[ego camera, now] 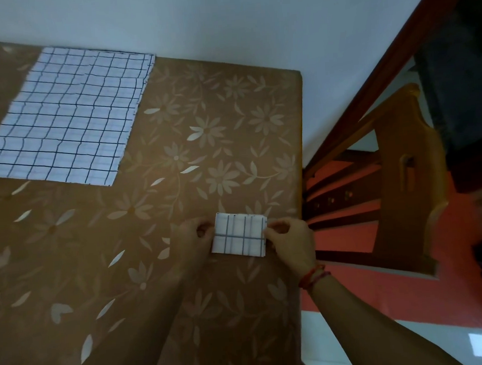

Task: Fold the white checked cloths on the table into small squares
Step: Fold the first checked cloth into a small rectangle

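A small folded cloth (239, 236) lies on the table (201, 105) at about five o'clock from the table's middle, close to its right edge. It is white with thin dark blue checks and has been folded down to a compact rectangle, a little wider than tall (not quite square as it lies). Its edges look crisp and its layers sit flat, with one horizontal line crossing several upright ones on the top face.

The left hand (194, 237) is at the cloth's nine o'clock side, fingers curled, thumb and fingertips pinching that edge. The right hand (290, 242) is at the three o'clock side, likewise pinching the edge between thumb and forefinger; a red thread band (313, 276) circles that wrist. Both forearms reach in from six o'clock.

A second cloth (69, 116) of the same white checked pattern lies spread open and flat at about ten o'clock on the table, well apart from the folded one. It is far larger, its dark grid lines slightly wavy, its left and right edges a little frayed (the far edge reaches the wall).

The table wears a brown cover printed with pale flowers and leaves. At three o'clock, beyond the table's edge, a wooden chair (400, 178) stands on a red floor (396, 291).
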Demonstrator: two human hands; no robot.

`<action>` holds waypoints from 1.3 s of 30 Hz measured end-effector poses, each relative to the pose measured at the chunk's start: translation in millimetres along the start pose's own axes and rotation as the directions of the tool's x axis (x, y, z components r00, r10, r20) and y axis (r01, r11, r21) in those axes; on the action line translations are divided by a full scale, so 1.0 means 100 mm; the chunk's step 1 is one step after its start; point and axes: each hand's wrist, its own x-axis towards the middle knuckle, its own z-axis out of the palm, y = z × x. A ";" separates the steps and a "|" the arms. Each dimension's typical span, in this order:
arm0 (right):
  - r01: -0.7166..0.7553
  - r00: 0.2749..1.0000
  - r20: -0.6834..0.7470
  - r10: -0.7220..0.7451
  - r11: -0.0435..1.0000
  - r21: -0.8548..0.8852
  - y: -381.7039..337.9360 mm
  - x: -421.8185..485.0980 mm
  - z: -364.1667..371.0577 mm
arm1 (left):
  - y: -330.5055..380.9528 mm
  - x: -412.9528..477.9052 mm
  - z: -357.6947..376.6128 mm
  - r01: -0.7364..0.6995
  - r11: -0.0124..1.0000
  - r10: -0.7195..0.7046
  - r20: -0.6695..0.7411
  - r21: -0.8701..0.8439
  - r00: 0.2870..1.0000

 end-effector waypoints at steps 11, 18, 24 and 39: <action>0.695 0.702 0.257 -0.665 0.560 -0.451 -0.02 -0.19 0.62 | -0.36 -0.07 0.10 -0.615 0.714 0.512 0.349 0.335 0.784; 0.696 0.709 0.377 -0.596 0.504 -0.511 0.11 -0.11 0.84 | -0.45 -0.07 0.11 -0.614 0.689 0.472 0.403 0.386 0.784; 0.666 0.728 0.380 -0.571 0.456 -0.591 0.14 -0.11 0.90 | -0.44 -0.05 0.05 -0.622 0.651 0.442 0.448 0.435 0.777; 0.625 0.761 0.440 -0.476 0.358 -0.694 0.42 0.03 0.22 | -0.40 -0.06 0.02 -0.603 0.644 0.385 0.482 0.470 0.787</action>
